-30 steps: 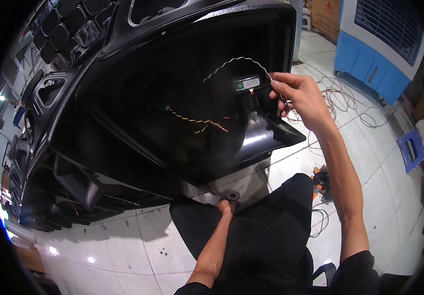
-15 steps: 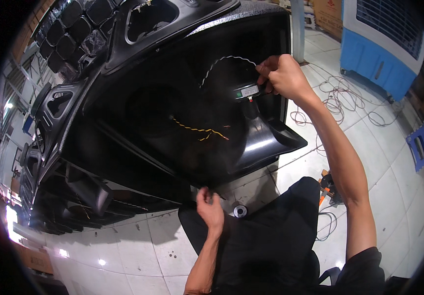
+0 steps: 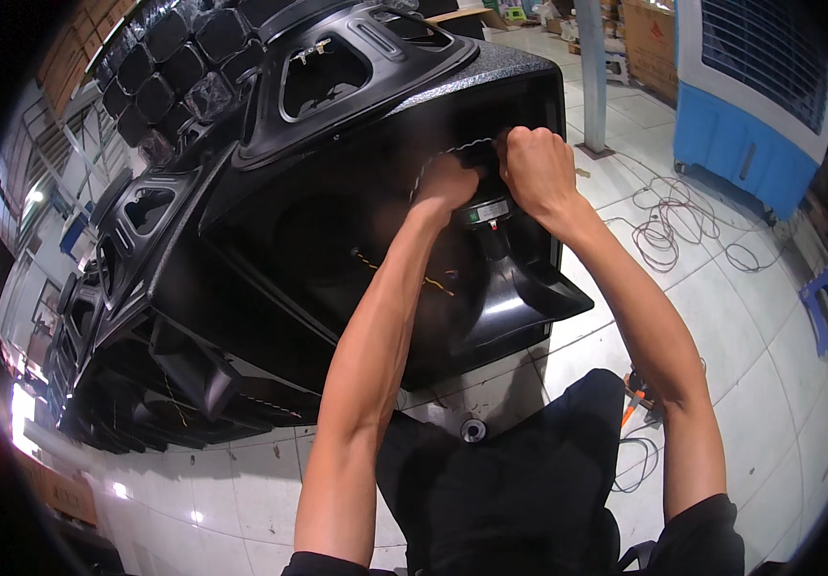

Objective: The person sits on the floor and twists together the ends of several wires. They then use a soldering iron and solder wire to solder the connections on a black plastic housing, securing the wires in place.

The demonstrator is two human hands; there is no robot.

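In front of me a black speaker cabinet point(image 3: 529, 86) lies with its hollow inside facing me. A black horn point(image 3: 520, 309) sits inside it, with a round driver point(image 3: 488, 213) on its upper end. My right hand point(image 3: 541, 171) is closed above the driver, gripping a white twisted wire point(image 3: 474, 146). To its left my left hand point(image 3: 448, 184) is curled beside the driver; its fingertips are hidden and slightly blurred. The wire loops behind this hand. Lower in the cabinet hangs a yellow twisted wire point(image 3: 438, 285), partly covered by my left forearm.
More black cabinets point(image 3: 169, 384) stand in a row to the left. A roll of tape point(image 3: 474, 430) lies on the tiles by my legs. Right of the cabinet are coiled cables point(image 3: 664, 226), a blue air cooler point(image 3: 745, 144) and a blue plastic stool point(image 3: 825, 302).
My left hand has risen from near my knee into the cabinet, beside my right hand. The right hand keeps the white wire near the driver. The view has shifted slightly.
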